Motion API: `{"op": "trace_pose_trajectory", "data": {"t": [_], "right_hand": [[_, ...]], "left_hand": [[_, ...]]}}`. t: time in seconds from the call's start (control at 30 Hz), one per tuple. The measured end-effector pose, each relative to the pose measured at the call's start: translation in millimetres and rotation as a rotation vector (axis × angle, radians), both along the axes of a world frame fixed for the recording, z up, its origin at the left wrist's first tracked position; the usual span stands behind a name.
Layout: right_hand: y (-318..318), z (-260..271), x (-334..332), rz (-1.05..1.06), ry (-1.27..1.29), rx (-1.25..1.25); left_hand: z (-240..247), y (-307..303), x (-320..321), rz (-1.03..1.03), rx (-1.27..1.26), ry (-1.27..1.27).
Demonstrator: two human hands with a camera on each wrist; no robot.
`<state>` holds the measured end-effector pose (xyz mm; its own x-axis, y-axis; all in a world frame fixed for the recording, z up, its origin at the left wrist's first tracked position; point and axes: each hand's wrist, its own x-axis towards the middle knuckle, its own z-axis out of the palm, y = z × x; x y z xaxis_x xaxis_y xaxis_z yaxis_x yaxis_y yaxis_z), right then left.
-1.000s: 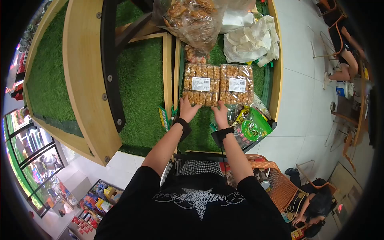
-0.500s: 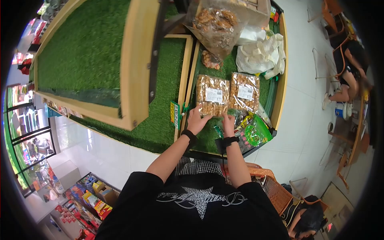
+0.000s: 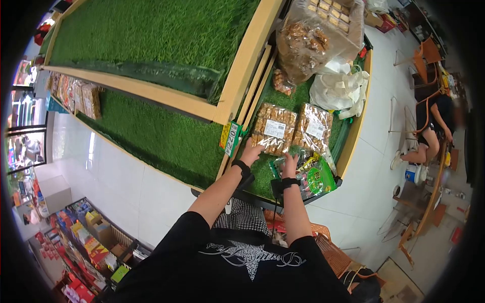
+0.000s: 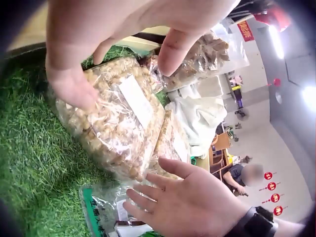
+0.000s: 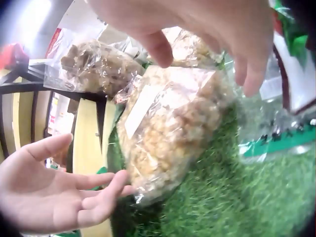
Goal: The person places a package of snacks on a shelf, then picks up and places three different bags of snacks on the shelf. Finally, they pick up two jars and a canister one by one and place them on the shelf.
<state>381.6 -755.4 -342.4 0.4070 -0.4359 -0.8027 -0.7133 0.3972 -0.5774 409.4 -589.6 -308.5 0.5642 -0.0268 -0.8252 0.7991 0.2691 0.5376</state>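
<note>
A clear pack of golden-brown snack pieces (image 3: 274, 121) with a white label lies on green artificial turf. Just right of it is a similar pack (image 3: 314, 123), also labelled and turned at a slight angle. My left hand (image 3: 251, 152) is at the first pack's lower left corner, its fingers extended and spread, fingertips at the wrapper in the right wrist view. By the same pack's lower right corner is my right hand (image 3: 289, 166), palm facing inward and thumb apart from loosely straight fingers, as the left wrist view shows. Nothing is gripped by either hand.
Green snack bags (image 3: 318, 179) lie right of my right hand. Behind the packs are a large bag of brown snacks (image 3: 308, 50) and a white cloth bag (image 3: 338, 93). A price sign (image 3: 231, 138) clips to the wooden divider; a raised wooden shelf (image 3: 217, 111) borders the left.
The head view has swung left. My right hand has come off the packs' front edge; my left stays at the left pack's corner. A gap has opened between the two packs.
</note>
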Motion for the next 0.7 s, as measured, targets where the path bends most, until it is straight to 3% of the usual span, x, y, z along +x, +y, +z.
{"op": "trace_pose_trajectory", "data": {"t": [0.07, 0.1, 0.27, 0.33, 0.37, 0.4, 0.47, 0.53, 0.67, 0.7], "right_hand": [[-15, -11, -3, 0.301, -0.082, 0.064], [-15, -11, -4, 0.32, -0.096, 0.123], [-20, 0, -9, 0.387, -0.053, 0.169], [-20, 5, -10, 0.483, -0.012, 0.066], [-18, 8, -14, 0.455, -0.042, -0.006], [-9, 28, -14, 0.356, -0.076, -0.051], [-21, 32, -18, 0.198, -0.172, 0.277], [-28, 55, -23, 0.128, -0.269, 0.436], [-15, 109, -35, 0.194, -0.353, 0.229], [-4, 132, -42, 0.174, -0.363, 0.217]], "left_hand": [[-23, 1, -1, -0.229, 0.17, -0.098], [-19, 3, -1, -0.362, 0.305, -0.099], [7, 11, 3, -0.446, 0.378, -0.011], [13, 19, 2, -0.467, 0.422, -0.038], [-7, 22, -7, -0.402, 0.458, -0.188], [6, 25, -9, -0.394, 0.463, -0.194], [47, 29, -11, -0.654, 0.533, -0.292], [56, 26, -39, -0.404, 0.585, -0.496], [68, 47, -72, -0.435, 0.362, -0.435], [93, 59, -78, -0.428, 0.284, -0.432]]}}
